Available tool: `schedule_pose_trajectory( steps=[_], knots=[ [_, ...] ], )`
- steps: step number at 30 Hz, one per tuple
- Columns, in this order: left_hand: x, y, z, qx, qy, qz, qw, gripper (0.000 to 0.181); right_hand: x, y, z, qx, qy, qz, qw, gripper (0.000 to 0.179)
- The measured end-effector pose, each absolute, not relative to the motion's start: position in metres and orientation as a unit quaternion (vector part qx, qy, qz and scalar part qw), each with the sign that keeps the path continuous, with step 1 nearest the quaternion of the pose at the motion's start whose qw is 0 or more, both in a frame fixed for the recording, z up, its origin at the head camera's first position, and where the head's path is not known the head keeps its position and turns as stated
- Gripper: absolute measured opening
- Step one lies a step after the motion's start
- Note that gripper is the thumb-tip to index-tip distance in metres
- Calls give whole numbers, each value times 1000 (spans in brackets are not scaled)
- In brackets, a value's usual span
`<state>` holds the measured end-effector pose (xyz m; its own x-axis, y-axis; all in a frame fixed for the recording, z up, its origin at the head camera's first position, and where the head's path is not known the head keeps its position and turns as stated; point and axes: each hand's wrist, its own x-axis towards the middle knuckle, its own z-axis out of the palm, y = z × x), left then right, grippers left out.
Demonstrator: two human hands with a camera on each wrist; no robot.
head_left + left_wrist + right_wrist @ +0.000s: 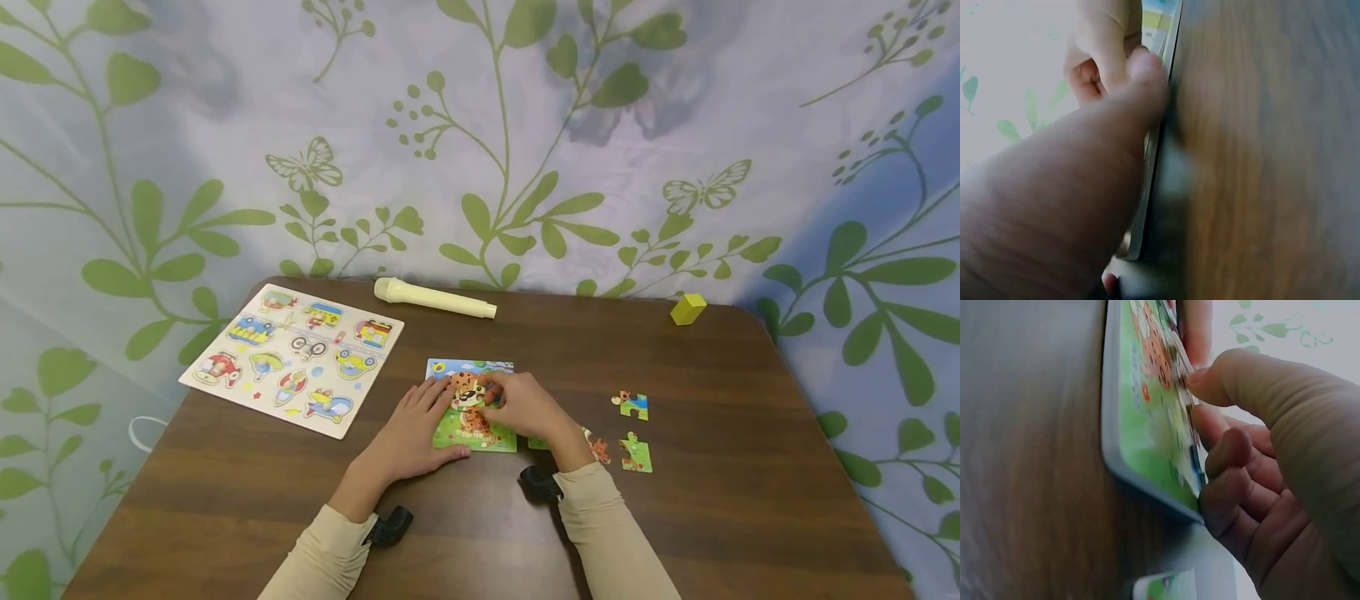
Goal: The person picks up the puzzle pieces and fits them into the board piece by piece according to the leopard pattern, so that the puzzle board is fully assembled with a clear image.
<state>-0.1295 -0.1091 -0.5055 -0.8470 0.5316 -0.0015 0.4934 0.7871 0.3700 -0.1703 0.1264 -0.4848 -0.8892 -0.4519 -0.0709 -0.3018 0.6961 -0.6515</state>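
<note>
"Head view first: where is the dog puzzle seen?"

"It is laid flat on the brown table, between the two hands. Let it be taken as the middle of the clock."

"How is it touched by the left hand?"

"From eight o'clock. The fingers are stretched out over the puzzle's ten o'clock part, the thumb is rested near its seven o'clock corner, and nothing is gripped."

"And by the right hand?"

"From three o'clock. The fingers are bent, with the thumb and forefinger set close together over the dog. In the right wrist view their tips are seen right at the puzzle's surface; whether a piece is pinched between them cannot be told."

"Are loose pieces seen?"

"One blue-and-green piece is placed at three o'clock, well apart from the puzzle, and a green piece just past three. An orange piece beside the latter is partly hidden by the right arm."

"What else is set out?"

"A picture board is laid between nine and ten, a toy microphone between eleven and twelve, and a yellow block is placed at two."
</note>
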Motion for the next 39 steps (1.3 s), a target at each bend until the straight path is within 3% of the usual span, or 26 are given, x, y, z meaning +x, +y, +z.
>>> schedule_pose_trajectory(
  steps=[16,23,27,33,39],
  knots=[
    [-131,-104,-499,278,946,162,46,91,-168,120,-479,-218,931,-278,95,29],
    [-129,-104,-500,279,947,152,41,89,-163,130,-475,-216,919,-309,111,34],
    [-128,-103,-500,277,947,154,43,89,-162,168,-466,-191,918,-332,102,45],
    [-126,-105,-500,272,947,166,51,90,-151,264,-451,-107,947,-295,69,60],
    [-126,-108,-503,268,947,170,54,90,-133,332,-459,-46,963,-252,86,67]
  ],
)
